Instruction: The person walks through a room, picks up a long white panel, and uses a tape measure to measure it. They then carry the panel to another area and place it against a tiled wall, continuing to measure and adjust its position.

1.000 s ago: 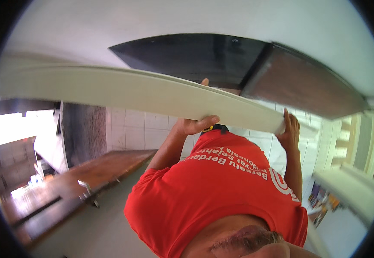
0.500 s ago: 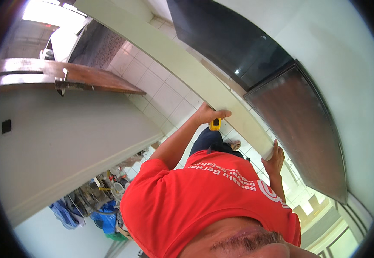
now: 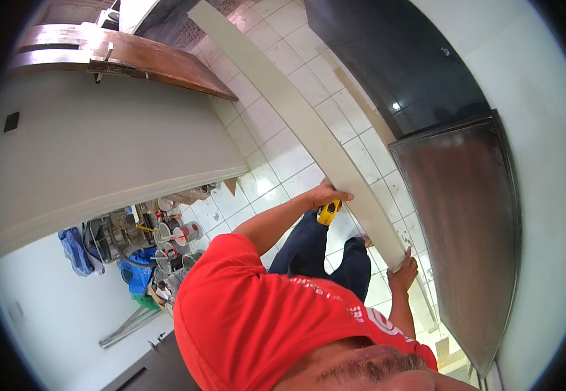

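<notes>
A long cream-coloured board (image 3: 309,133) runs slantwise across the view from the far left to just in front of my body. My left hand (image 3: 327,194) grips its left edge, thumb lying on top. Under that same hand is a yellow and black tape measure (image 3: 328,212), which it seems to hold against the board; its fingers are mostly hidden. At the near end of the board, my right hand (image 3: 403,272) is wrapped around the right corner.
Two dark panels, one glossy black (image 3: 400,58) and one brown (image 3: 459,241), lean along the right wall. A brown wooden door (image 3: 146,55) stands at the far left. Buckets (image 3: 188,232), a blue bag (image 3: 140,270) and other clutter lie left on the white tiled floor (image 3: 283,153).
The board now sits lower and its far end has come into view. My right hand's fingers have gone from stretched along the end to bent around the corner. The view has shifted.
</notes>
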Demonstrator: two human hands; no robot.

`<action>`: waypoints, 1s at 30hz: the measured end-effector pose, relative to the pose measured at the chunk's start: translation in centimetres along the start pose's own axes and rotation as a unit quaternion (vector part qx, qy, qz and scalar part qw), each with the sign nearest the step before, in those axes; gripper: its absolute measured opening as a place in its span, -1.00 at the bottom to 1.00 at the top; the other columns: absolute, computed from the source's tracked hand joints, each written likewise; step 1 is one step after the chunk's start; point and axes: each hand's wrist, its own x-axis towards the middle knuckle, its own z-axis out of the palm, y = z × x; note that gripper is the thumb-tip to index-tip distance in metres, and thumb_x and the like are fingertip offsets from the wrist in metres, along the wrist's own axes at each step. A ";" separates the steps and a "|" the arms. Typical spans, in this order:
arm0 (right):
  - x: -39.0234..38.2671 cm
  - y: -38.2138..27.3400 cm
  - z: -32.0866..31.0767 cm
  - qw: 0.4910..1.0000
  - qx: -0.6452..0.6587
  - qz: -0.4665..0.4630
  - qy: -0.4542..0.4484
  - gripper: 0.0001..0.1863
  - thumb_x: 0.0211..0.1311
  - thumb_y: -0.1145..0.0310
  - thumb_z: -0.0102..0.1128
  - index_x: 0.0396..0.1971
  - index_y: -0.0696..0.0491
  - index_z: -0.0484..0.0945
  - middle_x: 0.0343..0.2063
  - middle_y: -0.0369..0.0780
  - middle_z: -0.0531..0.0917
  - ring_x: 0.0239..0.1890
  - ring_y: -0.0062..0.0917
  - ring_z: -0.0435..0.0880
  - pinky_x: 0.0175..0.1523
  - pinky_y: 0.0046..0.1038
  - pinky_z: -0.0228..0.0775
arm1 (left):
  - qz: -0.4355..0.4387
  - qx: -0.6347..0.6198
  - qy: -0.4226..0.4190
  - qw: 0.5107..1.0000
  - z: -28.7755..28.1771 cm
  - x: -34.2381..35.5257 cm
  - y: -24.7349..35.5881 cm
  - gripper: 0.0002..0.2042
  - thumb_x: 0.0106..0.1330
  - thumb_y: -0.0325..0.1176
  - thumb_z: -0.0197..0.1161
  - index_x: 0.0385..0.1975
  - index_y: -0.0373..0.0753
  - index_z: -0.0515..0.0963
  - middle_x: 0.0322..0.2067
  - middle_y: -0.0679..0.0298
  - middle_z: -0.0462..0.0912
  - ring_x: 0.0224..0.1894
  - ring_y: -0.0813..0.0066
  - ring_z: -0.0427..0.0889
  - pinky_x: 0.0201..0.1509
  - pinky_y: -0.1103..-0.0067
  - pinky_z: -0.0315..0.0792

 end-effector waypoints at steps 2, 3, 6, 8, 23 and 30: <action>2.2 1.8 3.5 1.000 0.006 -0.009 0.009 0.30 -0.15 0.38 0.64 0.60 -0.18 -0.04 0.20 -0.03 0.41 0.31 -0.09 0.38 0.37 0.00 0.24 | -0.020 -0.025 0.034 0.999 -0.1 3.2 -3.7 -0.56 0.14 -0.20 0.61 -0.08 -0.25 0.60 -0.30 0.27 0.67 -0.45 0.48 0.64 -0.38 0.50 0.56; 3.1 2.7 5.1 1.000 0.004 -0.015 0.012 0.30 -0.17 0.39 0.64 0.60 -0.17 -0.04 0.18 -0.04 0.43 0.29 -0.08 0.40 0.36 -0.01 0.25 | -0.031 -0.029 0.048 0.998 0.0 4.7 -5.4 -0.57 0.15 -0.18 0.60 -0.08 -0.25 0.61 -0.30 0.27 0.67 -0.45 0.48 0.63 -0.39 0.50 0.55; 6.4 5.8 10.1 1.000 0.000 -0.017 0.000 0.28 -0.15 0.40 0.62 0.60 -0.17 -0.03 0.17 -0.04 0.44 0.28 -0.08 0.40 0.35 -0.01 0.26 | -0.064 -0.023 0.064 0.996 -0.1 9.4 -10.0 -0.57 0.19 -0.11 0.57 -0.09 -0.25 0.65 -0.31 0.29 0.66 -0.45 0.49 0.60 -0.41 0.48 0.52; 8.5 8.3 13.8 0.999 -0.004 -0.001 -0.032 0.29 -0.14 0.39 0.64 0.60 -0.15 -0.04 0.18 -0.04 0.41 0.30 -0.09 0.38 0.37 0.00 0.24 | -0.093 -0.013 0.061 0.994 -0.4 13.3 -13.6 -0.58 0.23 -0.09 0.55 -0.10 -0.26 0.65 -0.35 0.31 0.66 -0.46 0.50 0.61 -0.40 0.49 0.52; 25.5 15.1 37.7 0.998 -0.052 0.026 -0.034 0.28 -0.09 0.39 0.64 0.61 -0.25 -0.04 0.22 -0.03 0.43 0.29 -0.10 0.45 0.32 -0.04 0.33 | -0.153 0.088 0.146 0.973 -7.6 39.8 -32.9 -0.40 0.23 0.10 0.52 0.04 -0.32 0.66 -0.30 0.23 0.71 -0.41 0.39 0.68 -0.36 0.45 0.57; 28.0 16.4 44.0 0.996 -0.093 0.005 -0.016 0.22 0.03 0.34 0.60 0.62 -0.29 -0.06 0.22 -0.01 0.45 0.32 -0.06 0.44 0.36 -0.01 0.32 | -0.179 0.074 0.190 0.962 -8.6 42.9 -37.9 -0.31 0.23 0.14 0.50 0.11 -0.39 0.61 -0.20 0.18 0.75 -0.23 0.36 0.70 -0.13 0.37 0.61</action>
